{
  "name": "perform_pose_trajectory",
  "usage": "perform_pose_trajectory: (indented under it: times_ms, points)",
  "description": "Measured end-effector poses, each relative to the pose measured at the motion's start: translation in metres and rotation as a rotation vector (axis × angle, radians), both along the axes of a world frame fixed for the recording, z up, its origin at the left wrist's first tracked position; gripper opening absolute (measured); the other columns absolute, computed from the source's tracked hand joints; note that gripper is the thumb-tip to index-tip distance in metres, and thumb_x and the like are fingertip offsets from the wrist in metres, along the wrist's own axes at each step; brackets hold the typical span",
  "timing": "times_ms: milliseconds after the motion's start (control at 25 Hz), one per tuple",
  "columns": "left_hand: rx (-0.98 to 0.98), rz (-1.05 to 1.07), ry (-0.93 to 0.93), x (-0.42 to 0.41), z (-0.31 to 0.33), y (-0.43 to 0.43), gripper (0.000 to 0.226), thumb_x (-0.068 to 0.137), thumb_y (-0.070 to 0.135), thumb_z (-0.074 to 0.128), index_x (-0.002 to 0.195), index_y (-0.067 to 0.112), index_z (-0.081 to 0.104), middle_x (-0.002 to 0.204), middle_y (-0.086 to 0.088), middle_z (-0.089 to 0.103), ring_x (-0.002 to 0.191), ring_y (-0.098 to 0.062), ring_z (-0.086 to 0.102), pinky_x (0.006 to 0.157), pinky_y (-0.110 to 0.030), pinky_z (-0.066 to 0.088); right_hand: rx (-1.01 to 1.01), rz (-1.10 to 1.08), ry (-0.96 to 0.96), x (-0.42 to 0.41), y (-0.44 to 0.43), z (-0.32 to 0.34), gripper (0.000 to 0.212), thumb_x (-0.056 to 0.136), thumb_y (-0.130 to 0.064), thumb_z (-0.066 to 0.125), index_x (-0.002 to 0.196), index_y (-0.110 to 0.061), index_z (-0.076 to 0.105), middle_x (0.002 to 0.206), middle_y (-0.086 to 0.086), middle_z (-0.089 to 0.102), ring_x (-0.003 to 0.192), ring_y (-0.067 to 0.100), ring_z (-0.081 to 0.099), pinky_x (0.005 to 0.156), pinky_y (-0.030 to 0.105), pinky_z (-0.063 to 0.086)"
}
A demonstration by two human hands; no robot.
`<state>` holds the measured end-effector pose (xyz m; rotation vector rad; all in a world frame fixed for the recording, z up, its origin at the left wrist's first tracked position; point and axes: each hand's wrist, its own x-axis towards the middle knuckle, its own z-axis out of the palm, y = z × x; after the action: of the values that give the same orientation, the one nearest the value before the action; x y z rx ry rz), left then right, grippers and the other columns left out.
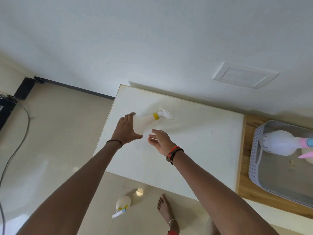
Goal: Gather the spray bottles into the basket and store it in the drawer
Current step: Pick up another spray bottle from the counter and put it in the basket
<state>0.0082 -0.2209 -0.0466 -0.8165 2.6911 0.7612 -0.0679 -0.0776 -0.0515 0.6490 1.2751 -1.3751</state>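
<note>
A white spray bottle with a yellow collar (149, 120) lies on its side on the white cabinet top (194, 141). My left hand (126, 128) wraps around the bottle's base end, fingers curled over it. My right hand (160, 139) hovers open just right of the base, palm turned toward the bottle, apart from it. A grey perforated basket (257, 160) sits at the right on a wooden surface and holds a white spray bottle with a pink trigger (281, 144). Another white spray bottle with a yellow collar (122, 205) lies on the floor near my foot.
My bare foot (166, 212) stands on the glossy beige tile floor. A black cable (20, 136) and black equipment lie at the far left. A white wall with a switch plate (245, 77) runs behind the cabinet. The wooden surface (245, 167) adjoins the cabinet's right side.
</note>
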Motion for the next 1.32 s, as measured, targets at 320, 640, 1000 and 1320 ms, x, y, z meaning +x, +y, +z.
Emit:
perform_pose_trajectory:
  times_ms: [320, 640, 1000, 1320]
  points:
    - [0.342, 0.154, 0.194, 0.009, 0.025, 0.113, 0.098, 0.056, 0.027, 0.088, 0.135, 0.010, 0.031, 0.132, -0.007, 0.043, 0.119, -0.028, 0.045, 0.094, -0.047, 0.050, -0.154, 0.017, -0.059, -0.015, 0.099, 0.041, 0.031, 0.094, -0.028, 0.055, 0.123, -0.020, 0.056, 0.116, 0.015, 0.056, 0.099, 0.036, 0.062, 0.091, 0.044, 0.055]
    - [0.560, 0.069, 0.250, -0.020, 0.051, 0.240, 0.101, 0.057, 0.035, 0.087, 0.135, 0.033, 0.023, 0.135, 0.012, 0.039, 0.122, -0.014, 0.049, 0.083, -0.005, 0.047, -0.084, -0.070, 0.139, -0.021, 0.239, 0.091, 0.023, 0.096, -0.030, 0.051, 0.118, -0.029, 0.057, 0.126, 0.004, 0.057, 0.115, 0.027, 0.059, 0.088, 0.044, 0.057]
    - [0.507, -0.144, 0.210, -0.068, 0.081, 0.381, 0.103, 0.060, 0.047, 0.079, 0.143, 0.021, 0.023, 0.142, 0.004, 0.041, 0.128, -0.014, 0.044, 0.103, -0.027, 0.044, 0.108, -0.273, 0.405, -0.033, 0.373, 0.121, 0.021, 0.096, -0.016, 0.051, 0.098, -0.035, 0.061, 0.105, -0.003, 0.063, 0.097, 0.014, 0.062, 0.066, 0.029, 0.060]
    - [0.503, -0.165, 0.208, -0.102, 0.063, 0.456, 0.100, 0.062, 0.043, 0.082, 0.141, 0.021, 0.026, 0.142, 0.003, 0.042, 0.124, -0.012, 0.045, 0.101, -0.025, 0.045, 0.255, -0.180, 0.627, -0.055, 0.439, 0.100, 0.031, 0.098, -0.018, 0.049, 0.127, -0.023, 0.055, 0.127, 0.007, 0.056, 0.112, 0.024, 0.057, 0.062, 0.018, 0.054]
